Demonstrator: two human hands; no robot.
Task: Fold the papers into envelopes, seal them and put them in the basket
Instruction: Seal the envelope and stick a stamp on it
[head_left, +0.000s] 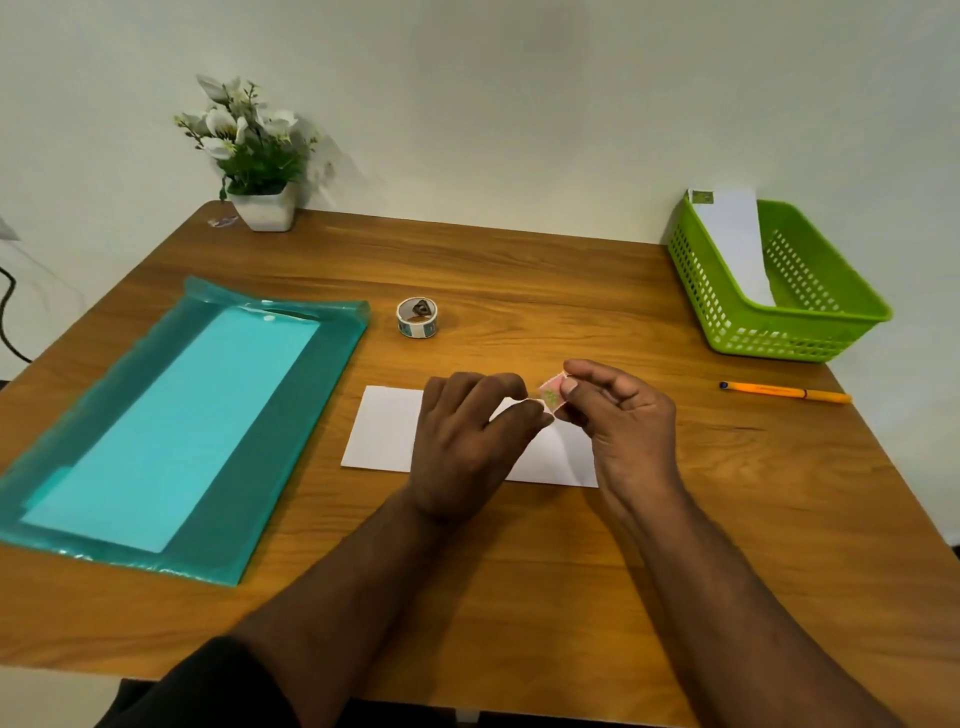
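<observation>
1. Both hands hover over a folded white paper (384, 431) lying flat on the worktop (519, 571).
2. The right hand (618, 415) pinches a small pink sticker (550, 395) between thumb and fingers; the left hand (467, 441) pinches its other edge.
3. A sticker roll (417, 317) stands just behind.
4. The green basket (810, 322), far right, holds one envelope (737, 244).
5. A teal folder (171, 431) lies left.

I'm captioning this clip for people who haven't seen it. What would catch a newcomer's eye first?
First, the two hands at centre: the left hand and right hand pinch a small pink sticker above a folded white paper. Next, the bright green basket at far right, holding one white envelope, and the large teal folder on the left.
</observation>
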